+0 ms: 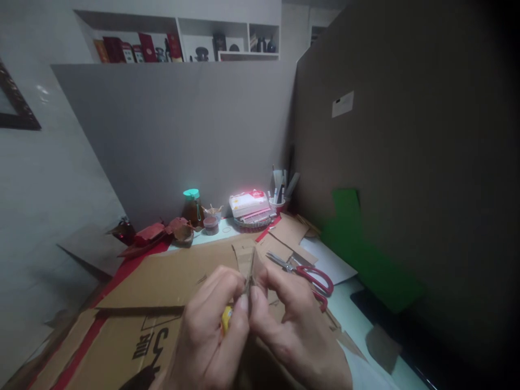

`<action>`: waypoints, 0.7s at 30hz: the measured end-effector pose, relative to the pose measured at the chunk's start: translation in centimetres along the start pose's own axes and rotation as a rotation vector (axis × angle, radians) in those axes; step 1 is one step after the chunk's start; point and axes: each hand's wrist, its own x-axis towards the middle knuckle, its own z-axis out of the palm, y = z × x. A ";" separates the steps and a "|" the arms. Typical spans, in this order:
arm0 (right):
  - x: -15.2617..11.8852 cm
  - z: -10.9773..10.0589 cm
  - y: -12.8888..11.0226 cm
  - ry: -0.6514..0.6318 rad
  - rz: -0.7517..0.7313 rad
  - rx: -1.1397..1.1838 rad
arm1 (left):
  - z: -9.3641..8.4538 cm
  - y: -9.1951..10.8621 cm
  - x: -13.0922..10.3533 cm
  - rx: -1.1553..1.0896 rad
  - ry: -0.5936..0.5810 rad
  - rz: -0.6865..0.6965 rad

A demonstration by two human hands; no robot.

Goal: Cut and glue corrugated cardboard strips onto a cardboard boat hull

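Two-handed pinch, low at the center

Gray partition panels (195, 119) bound the back and right of the frame. The pale tabletop (351, 303) shows as a strip at lower right, ending at a dark edge. Brown cardboard (158, 276) spreads across the lower left, its cut edge running crosswise. The left hand (215, 319) and right hand (292, 325) nearly meet; red-handled scissors (289, 267) crowd the right one. Thumbs and fingers close on a small cardboard piece (245, 259), upright at lower center. A yellow item (226, 318) shows at the left hand; whether gripped, I cannot tell.
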 end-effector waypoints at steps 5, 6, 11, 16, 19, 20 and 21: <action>0.1 -0.8 -0.2 -0.061 0.000 -0.041 | -0.6 0.2 0.6 -0.083 -0.090 -0.157; 0.1 -0.9 -0.3 -0.055 -0.018 -0.053 | -0.7 0.2 0.7 -0.122 -0.107 -0.179; -0.1 -0.9 -0.3 -0.012 -0.170 -0.132 | -1.1 0.3 0.9 -0.090 -0.096 -0.207; -0.2 -0.9 -0.2 -0.029 -0.184 -0.144 | -1.2 0.2 1.0 0.013 -0.078 -0.137; -0.2 -0.7 -0.3 0.021 -0.179 -0.158 | -1.1 -0.1 1.1 0.100 -0.064 -0.040; -0.2 -0.6 -0.3 0.027 -0.175 -0.161 | -1.1 -0.2 1.1 0.129 -0.067 -0.019; -0.2 -0.4 -0.3 0.033 -0.172 -0.164 | -1.1 -0.4 1.1 0.153 -0.072 -0.011</action>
